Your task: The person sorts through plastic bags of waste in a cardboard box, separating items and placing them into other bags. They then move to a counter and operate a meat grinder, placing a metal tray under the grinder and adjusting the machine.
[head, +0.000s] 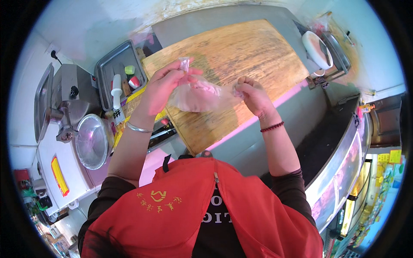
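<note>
Above the wooden cutting board (258,54), a clear plastic bag (196,101) with something pale pink inside, perhaps meat, hangs between my hands. My left hand (164,84), with a silver bangle at its wrist, pinches the gathered neck of the bag, and a twisted end sticks up past the fingers. My right hand (251,93), with a dark red bead bracelet below it, is closed on another stretched part of the plastic at the right. The bag's underside is close to the board; whether it touches cannot be told.
To the left are a metal tray (106,64) with knives and a white-handled tool (116,90), a meat grinder (69,122) and a plastic-lined bowl (92,142). A round white board (314,48) with a cleaver (324,51) stands at the right, above a curved glass display case (342,180).
</note>
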### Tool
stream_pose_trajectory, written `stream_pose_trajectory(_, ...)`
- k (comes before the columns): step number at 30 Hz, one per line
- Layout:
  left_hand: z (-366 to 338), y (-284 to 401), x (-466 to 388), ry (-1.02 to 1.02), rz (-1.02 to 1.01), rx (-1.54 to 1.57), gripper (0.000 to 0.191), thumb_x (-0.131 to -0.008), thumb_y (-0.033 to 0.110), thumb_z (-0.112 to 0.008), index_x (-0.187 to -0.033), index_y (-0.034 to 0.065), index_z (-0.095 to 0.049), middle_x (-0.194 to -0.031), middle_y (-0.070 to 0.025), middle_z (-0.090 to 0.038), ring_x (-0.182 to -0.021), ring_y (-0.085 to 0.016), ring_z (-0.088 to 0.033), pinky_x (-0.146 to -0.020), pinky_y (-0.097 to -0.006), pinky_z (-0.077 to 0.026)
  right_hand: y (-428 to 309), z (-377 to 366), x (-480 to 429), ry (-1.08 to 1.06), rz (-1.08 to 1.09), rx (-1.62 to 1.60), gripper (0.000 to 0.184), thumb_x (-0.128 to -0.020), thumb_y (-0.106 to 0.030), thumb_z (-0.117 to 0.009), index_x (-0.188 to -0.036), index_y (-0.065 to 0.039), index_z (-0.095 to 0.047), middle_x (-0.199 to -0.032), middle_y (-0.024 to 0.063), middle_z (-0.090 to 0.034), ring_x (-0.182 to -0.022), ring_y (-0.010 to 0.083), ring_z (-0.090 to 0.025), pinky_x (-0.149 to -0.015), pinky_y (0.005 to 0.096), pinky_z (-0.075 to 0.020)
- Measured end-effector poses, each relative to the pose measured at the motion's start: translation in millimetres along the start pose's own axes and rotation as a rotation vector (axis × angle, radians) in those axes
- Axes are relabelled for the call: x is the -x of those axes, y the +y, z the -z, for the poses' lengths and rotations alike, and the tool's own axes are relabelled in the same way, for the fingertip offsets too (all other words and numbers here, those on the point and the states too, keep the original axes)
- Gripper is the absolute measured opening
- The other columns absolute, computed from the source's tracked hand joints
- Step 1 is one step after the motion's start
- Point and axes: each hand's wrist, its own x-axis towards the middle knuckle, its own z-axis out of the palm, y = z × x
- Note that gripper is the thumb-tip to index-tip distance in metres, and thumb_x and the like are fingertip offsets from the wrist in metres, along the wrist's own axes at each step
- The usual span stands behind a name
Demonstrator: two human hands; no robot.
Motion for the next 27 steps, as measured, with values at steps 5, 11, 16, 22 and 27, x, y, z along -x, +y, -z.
stream_pose_trajectory(5, -1, 2, 4, 0.054, -0.108, -0.086, 0.043, -0.097, 0.005, -0.039, -0.138, -0.0049, -0.048, -0.129, -0.0179, -0.061, -0.112, -0.024, -0.062, -0.100, -0.0361, -0.046, -14, -4, 5, 0.042, -0.100, 0.260, 0.026, -0.089, -0.016, -0.067, -0.101, 0.005, -0.059, -0.087, 0.0103, -0.063, -0.065, 0.0121, -0.058, -0.055, 0.0252, -0.0470)
stream_pose_trajectory(11, 6, -10, 10, 0.210, -0.119, -0.147, 0.039, -0.099, 0.004, -0.043, -0.136, 0.0005, -0.054, -0.134, -0.0113, -0.059, -0.100, -0.020, -0.067, -0.091, -0.0321, -0.052, -29, 9, 8, -0.142, -0.573, 0.758, 0.045, -0.094, -0.031, -0.062, -0.116, 0.008, -0.055, -0.096, 0.0181, -0.065, -0.049, 0.0155, -0.055, -0.048, 0.0282, -0.0461)
stream_pose_trajectory(16, -13, -40, 5, 0.136, -0.116, -0.351, 0.046, -0.093, 0.001, -0.058, -0.138, 0.0085, -0.054, -0.126, -0.0042, -0.062, -0.092, -0.014, -0.066, -0.079, -0.0272, -0.053, -26, -13, 4, -0.215, -0.232, -0.267, 0.043, -0.100, -0.019, -0.049, -0.132, 0.009, -0.049, -0.111, 0.0185, -0.066, -0.076, 0.0184, -0.067, -0.063, 0.0293, -0.0553)
stream_pose_trajectory(22, -44, -85, -20, 0.126, -0.096, -0.641, 0.059, -0.086, 0.003, -0.070, -0.142, 0.0088, -0.050, -0.108, -0.0005, -0.061, -0.079, -0.009, -0.058, -0.071, -0.0242, -0.050, -18, -51, -6, -0.159, -0.212, -0.081, 0.036, -0.092, -0.002, -0.058, -0.125, 0.010, -0.053, -0.108, 0.0176, -0.067, -0.092, 0.0231, -0.067, -0.079, 0.0327, -0.0576)
stream_pose_trajectory(27, -28, -100, -30, 0.043, -0.096, -0.448, 0.034, -0.090, 0.013, -0.070, -0.123, 0.0044, -0.064, -0.091, 0.0013, -0.062, -0.075, -0.007, -0.054, -0.067, -0.0231, -0.045, -3, -33, -24, -0.127, 0.070, 0.464, 0.020, -0.086, -0.007, -0.065, -0.102, 0.005, -0.067, -0.089, 0.0087, -0.068, -0.078, 0.0132, -0.063, -0.068, 0.0258, -0.0504)
